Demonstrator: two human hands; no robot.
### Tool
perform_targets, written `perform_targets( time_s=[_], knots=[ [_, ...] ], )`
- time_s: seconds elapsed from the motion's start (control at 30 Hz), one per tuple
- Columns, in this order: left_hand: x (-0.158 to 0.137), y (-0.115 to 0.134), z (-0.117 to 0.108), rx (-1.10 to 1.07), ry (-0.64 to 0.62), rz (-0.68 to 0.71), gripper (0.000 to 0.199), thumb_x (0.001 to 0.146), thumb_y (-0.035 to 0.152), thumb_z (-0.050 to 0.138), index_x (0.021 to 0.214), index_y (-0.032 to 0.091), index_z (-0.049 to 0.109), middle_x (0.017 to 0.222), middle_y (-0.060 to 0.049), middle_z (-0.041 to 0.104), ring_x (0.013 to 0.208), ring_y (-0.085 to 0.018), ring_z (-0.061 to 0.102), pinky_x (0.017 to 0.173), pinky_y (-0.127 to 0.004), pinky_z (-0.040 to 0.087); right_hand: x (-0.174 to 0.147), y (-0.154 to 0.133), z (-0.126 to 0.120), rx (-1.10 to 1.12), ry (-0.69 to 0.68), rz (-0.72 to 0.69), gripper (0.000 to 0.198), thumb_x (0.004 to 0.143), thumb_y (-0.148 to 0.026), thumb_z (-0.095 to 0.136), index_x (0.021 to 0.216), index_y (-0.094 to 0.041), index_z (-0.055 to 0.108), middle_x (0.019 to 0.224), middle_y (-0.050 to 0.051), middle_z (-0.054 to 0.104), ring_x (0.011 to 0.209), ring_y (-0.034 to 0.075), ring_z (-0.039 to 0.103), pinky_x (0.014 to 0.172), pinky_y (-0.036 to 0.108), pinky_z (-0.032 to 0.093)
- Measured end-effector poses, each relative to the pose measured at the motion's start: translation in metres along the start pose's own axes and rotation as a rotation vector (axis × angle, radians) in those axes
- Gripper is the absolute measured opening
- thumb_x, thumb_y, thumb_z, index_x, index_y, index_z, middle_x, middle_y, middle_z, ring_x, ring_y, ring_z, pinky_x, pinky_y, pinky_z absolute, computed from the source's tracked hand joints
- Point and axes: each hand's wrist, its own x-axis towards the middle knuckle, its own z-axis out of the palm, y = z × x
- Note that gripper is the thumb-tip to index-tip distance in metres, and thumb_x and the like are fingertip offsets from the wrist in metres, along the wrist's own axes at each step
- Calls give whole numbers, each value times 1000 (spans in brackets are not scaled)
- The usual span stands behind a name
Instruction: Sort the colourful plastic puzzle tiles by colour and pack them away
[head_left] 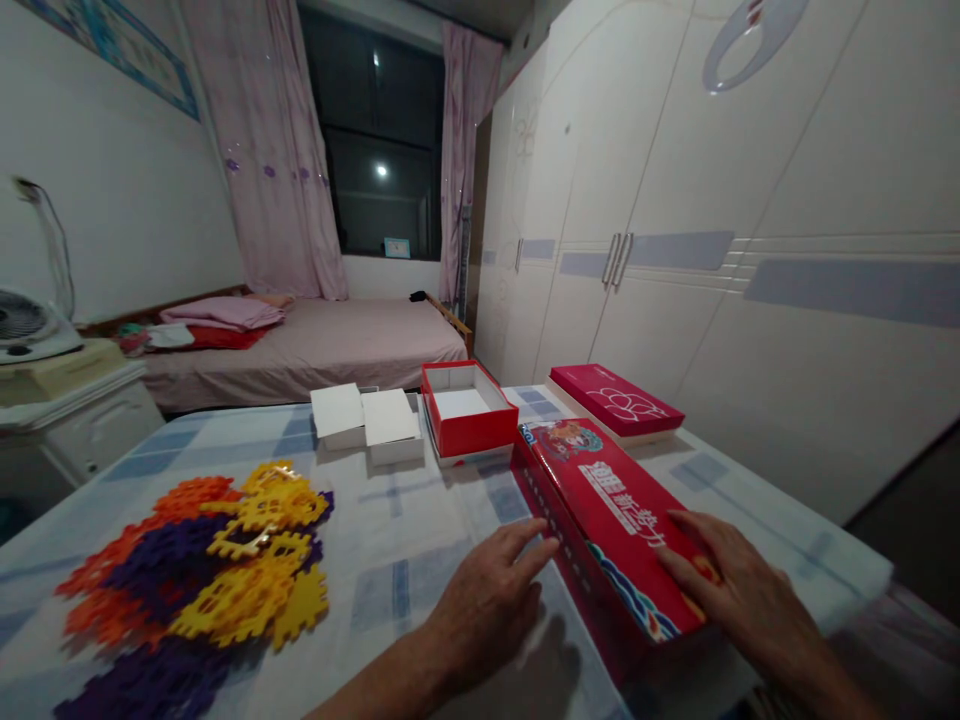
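A long red box (611,515) with white lettering and colourful pictures on its lid lies on the table, lid closed. Along its left side is my left hand (487,595), index and middle fingers stretched toward the box wall, the others curled; whether the fingertips touch it I cannot tell. My right hand (724,570) rests over the right edge of the lid, fingers stretched out over the surface. At the left lies a loose pile of toothed flat plastic pieces: orange pieces (142,540), purple pieces (176,565) and yellow pieces (247,590).
Behind the long box stand an open red box (476,425) with a white inside, two small white boxes (390,430) and a flat crimson box (615,395). A blue-and-white checked cloth (360,660) covers the table. Beyond are a bed (352,335) and a white wardrobe (675,190).
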Motion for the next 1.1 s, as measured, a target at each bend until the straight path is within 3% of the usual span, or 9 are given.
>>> perform_targets(
  time_s=[0.27, 0.4, 0.57, 0.73, 1.0, 1.1],
  knots=[
    [4, -5, 1, 113, 217, 168, 35, 80, 2, 42, 111, 13, 53, 112, -12, 61, 114, -19, 51, 97, -39, 45, -14, -26, 4, 36, 39, -171, 48, 79, -54, 48, 112, -22, 60, 118, 10, 59, 109, 26, 57, 88, 43, 49],
    [13, -4, -11, 140, 156, 208, 25, 81, 4, 40, 96, 15, 57, 97, -8, 64, 102, -17, 55, 93, -38, 45, -16, -29, 6, 55, 45, -194, 48, 79, -54, 48, 112, -21, 61, 119, 12, 59, 109, 28, 56, 91, 46, 47],
    [13, -3, -13, 124, 103, 180, 26, 80, 7, 43, 100, 17, 58, 97, -7, 63, 97, -18, 54, 96, -42, 40, -20, -29, 7, -2, 57, -216, 50, 78, -57, 47, 112, -22, 63, 126, 14, 55, 113, 31, 54, 92, 51, 44],
    [3, -3, -8, 129, 141, 143, 35, 79, 9, 46, 112, 19, 54, 101, -6, 62, 98, -18, 52, 106, -46, 28, -33, -49, -6, -35, 25, -463, 61, 72, -61, 56, 125, -30, 55, 140, 8, 43, 128, 34, 38, 98, 54, 39],
    [0, 0, -11, 144, 123, 127, 36, 81, 13, 48, 117, 20, 52, 100, -4, 61, 97, -18, 52, 107, -45, 25, -38, -66, -26, -39, -17, -688, 80, 68, -59, 63, 139, -34, 36, 136, 5, 48, 120, 31, 49, 94, 47, 46],
    [0, -1, -10, 157, 117, 130, 37, 81, 15, 49, 118, 19, 52, 99, -5, 61, 96, -18, 51, 108, -45, 24, -38, -67, -25, -37, -81, -651, 79, 68, -57, 64, 139, -35, 37, 135, 4, 49, 118, 30, 51, 93, 44, 48]
  ],
)
